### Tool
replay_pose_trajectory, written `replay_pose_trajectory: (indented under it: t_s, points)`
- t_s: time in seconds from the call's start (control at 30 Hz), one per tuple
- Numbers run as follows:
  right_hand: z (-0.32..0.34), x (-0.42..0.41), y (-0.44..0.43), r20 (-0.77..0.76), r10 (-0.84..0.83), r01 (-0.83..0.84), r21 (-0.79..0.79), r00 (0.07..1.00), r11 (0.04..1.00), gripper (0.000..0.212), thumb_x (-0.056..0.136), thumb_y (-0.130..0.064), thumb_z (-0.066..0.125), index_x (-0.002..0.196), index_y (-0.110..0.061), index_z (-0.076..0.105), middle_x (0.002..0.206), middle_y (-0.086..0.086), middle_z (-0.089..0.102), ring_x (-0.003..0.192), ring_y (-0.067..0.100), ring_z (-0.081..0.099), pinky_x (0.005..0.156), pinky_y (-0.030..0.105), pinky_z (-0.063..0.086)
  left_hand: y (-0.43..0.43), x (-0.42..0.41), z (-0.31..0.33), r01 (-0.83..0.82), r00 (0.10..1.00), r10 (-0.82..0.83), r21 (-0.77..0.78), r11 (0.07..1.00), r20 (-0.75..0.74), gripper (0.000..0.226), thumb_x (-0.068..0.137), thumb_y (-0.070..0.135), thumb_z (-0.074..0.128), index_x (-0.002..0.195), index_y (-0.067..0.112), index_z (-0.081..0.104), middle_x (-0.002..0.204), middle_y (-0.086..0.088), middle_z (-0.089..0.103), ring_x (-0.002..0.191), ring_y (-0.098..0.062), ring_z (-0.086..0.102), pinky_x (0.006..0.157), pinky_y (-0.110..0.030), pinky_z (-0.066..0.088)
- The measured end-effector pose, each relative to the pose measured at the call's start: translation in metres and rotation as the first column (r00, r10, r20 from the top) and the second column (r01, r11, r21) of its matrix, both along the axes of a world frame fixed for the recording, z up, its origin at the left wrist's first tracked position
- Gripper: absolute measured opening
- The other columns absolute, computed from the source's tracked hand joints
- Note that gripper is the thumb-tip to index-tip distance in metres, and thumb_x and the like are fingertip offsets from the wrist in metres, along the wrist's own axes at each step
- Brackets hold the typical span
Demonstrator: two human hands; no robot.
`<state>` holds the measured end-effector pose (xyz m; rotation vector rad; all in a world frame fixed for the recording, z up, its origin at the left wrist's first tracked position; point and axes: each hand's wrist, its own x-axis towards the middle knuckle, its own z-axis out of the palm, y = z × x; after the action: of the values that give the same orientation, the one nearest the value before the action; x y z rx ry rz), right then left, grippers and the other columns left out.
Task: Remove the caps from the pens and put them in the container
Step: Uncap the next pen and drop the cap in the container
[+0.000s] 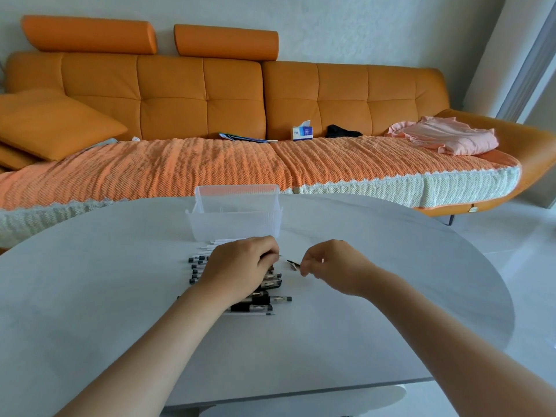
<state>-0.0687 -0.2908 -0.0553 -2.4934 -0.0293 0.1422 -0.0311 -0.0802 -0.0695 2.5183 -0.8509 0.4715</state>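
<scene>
Nearest, the smooth pale-grey oval table (90, 296) carried two bare forearms reaching away. On the left, the left hand (240, 267) lay knuckles-up over a row of pens (252, 307), clear-barrelled with black grips and black end plugs, lined up side by side. Its fingers curled round one pen (279, 256), with only the thin tip poking out to the right. Just right of that tip and apart from it, a slim dark cap (293, 263) was pinched at the bent fingertips of the right hand (328, 263). Beyond both hands, at the far middle of the table, stood the container (234, 218), a translucent ribbed plastic tub, rectangular with a flared rim. Its contents were unclear.
</scene>
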Motion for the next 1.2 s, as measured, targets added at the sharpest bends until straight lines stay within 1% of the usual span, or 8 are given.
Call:
replay_pose_trajectory:
  t_s: [0.03,0.1,0.27,0.4,0.57,0.9,1.0,1.2]
  points:
    - [-0.002,-0.001,-0.002,0.029,0.015,-0.012,-0.113,0.999,0.993,0.015,0.089,-0.033,0.061,0.081,-0.034,0.073,0.08,-0.014,0.067,0.071,0.01,0.061,0.067,0.029,0.052,0.002,0.002,-0.001,-0.014,0.999,0.014,0.003,1.0,-0.038,0.01,0.096,0.036,0.054,0.092,0.031,0.061,0.082,0.016,0.064,0.07,-0.005,0.053,0.056,-0.016,0.032]
    - [-0.005,-0.003,-0.001,0.052,0.051,-0.04,-0.198,0.997,0.979,0.006,0.085,-0.037,0.068,0.088,-0.038,0.073,0.088,-0.015,0.068,0.08,0.006,0.061,0.075,0.03,0.055,0.005,0.005,-0.003,-0.029,0.995,0.029,-0.001,1.0,-0.096,0.01,0.095,0.04,0.056,0.095,0.032,0.062,0.086,0.017,0.066,0.075,-0.005,0.055,0.059,-0.015,0.036]
    - [-0.006,0.0,0.002,0.016,0.097,-0.091,-0.212,0.995,0.973,0.014,0.081,-0.036,0.074,0.095,-0.037,0.074,0.091,-0.014,0.068,0.083,0.005,0.059,0.078,0.028,0.053,0.007,0.007,-0.007,-0.031,0.982,0.025,-0.03,0.999,-0.189,0.01,0.093,0.038,0.061,0.096,0.029,0.064,0.091,0.019,0.065,0.083,-0.006,0.058,0.065,-0.022,0.042]
    - [-0.007,0.008,0.002,0.108,0.062,-0.045,-0.155,0.992,0.987,0.009,0.088,-0.038,0.067,0.095,-0.039,0.072,0.091,-0.019,0.066,0.081,0.002,0.058,0.071,0.023,0.049,0.009,0.007,-0.007,-0.014,0.972,0.001,-0.052,0.999,-0.234,0.013,0.093,0.034,0.061,0.101,0.026,0.066,0.099,0.015,0.066,0.087,-0.007,0.058,0.076,-0.027,0.046]
    - [-0.012,0.017,0.011,0.189,0.055,0.006,-0.311,0.98,0.951,0.013,0.092,-0.037,0.059,0.1,-0.038,0.07,0.098,-0.017,0.064,0.09,0.009,0.058,0.068,0.026,0.044,0.015,0.009,-0.007,0.005,0.963,-0.022,-0.063,0.998,-0.267,0.016,0.095,0.028,0.059,0.109,0.023,0.066,0.109,0.011,0.066,0.097,-0.009,0.058,0.082,-0.024,0.043]
    - [-0.016,0.027,0.02,0.171,0.091,-0.014,-0.404,0.981,0.915,0.012,0.093,-0.038,0.063,0.101,-0.038,0.071,0.1,-0.016,0.059,0.09,0.009,0.055,0.059,0.021,0.033,0.031,0.005,-0.004,-0.029,0.977,0.031,0.013,0.999,-0.21,0.015,0.097,0.039,0.052,0.108,0.037,0.063,0.099,0.02,0.063,0.086,-0.005,0.052,0.067,-0.026,0.037]
    - [-0.012,0.025,0.026,0.211,0.113,-0.032,-0.352,0.971,0.935,0.009,0.094,-0.038,0.061,0.098,-0.038,0.069,0.101,-0.019,0.061,0.083,0.003,0.054,0.063,0.021,0.039,0.034,0.005,-0.002,-0.025,0.978,0.026,0.01,1.0,-0.208,0.016,0.097,0.039,0.052,0.108,0.035,0.063,0.102,0.019,0.064,0.09,-0.007,0.056,0.069,-0.027,0.04]
    - [-0.004,0.023,0.038,0.295,0.069,-0.057,-0.049,0.953,0.997,0.006,0.086,-0.036,0.07,0.084,-0.041,0.068,0.087,-0.024,0.068,0.062,-0.003,0.056,0.06,0.022,0.049,0.038,0.006,-0.001,-0.001,0.974,-0.005,-0.028,1.0,-0.228,0.015,0.097,0.037,0.054,0.105,0.029,0.064,0.096,0.014,0.063,0.088,-0.01,0.056,0.07,-0.029,0.043]
